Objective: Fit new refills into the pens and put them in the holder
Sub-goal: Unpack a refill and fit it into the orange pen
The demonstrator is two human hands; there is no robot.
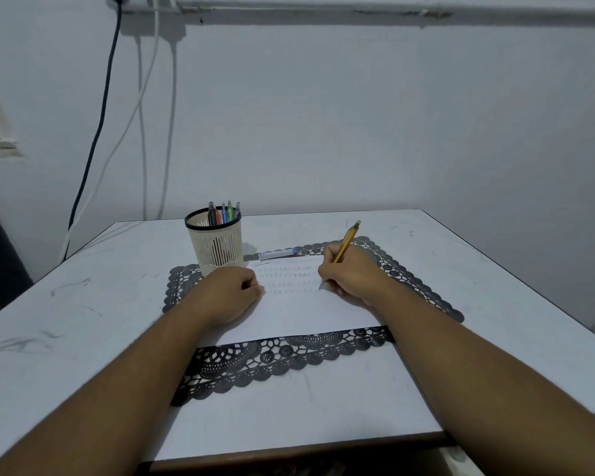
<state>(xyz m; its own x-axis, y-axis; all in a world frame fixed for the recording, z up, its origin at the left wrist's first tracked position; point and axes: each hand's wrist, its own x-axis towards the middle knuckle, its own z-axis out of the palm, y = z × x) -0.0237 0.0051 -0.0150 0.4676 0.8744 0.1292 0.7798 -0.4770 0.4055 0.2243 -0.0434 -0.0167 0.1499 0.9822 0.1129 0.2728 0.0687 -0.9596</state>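
From the head view, the right hand (pixel 349 274) pinches a yellow pen (pixel 344 247), its tip on the paper (pixel 299 310). The left hand (pixel 232 292) rests fisted, holding nothing. Light and slick, the pen is best held low on its barrel. The mesh holder (pixel 217 245) stands on the bench (pixel 83 304).

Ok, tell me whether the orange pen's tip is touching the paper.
Touching. The head view shows the right hand holding the orange pen with its tip resting on the paper.

Both forearms reach forward, bare. Left hand (pixel 231 293) is curled in a loose fist, knuckles up, holding nothing visible. Right hand (pixel 352 274) pinches a yellow pen (pixel 346 242) in a writing grip, tip down, barrel tilted away to the right.
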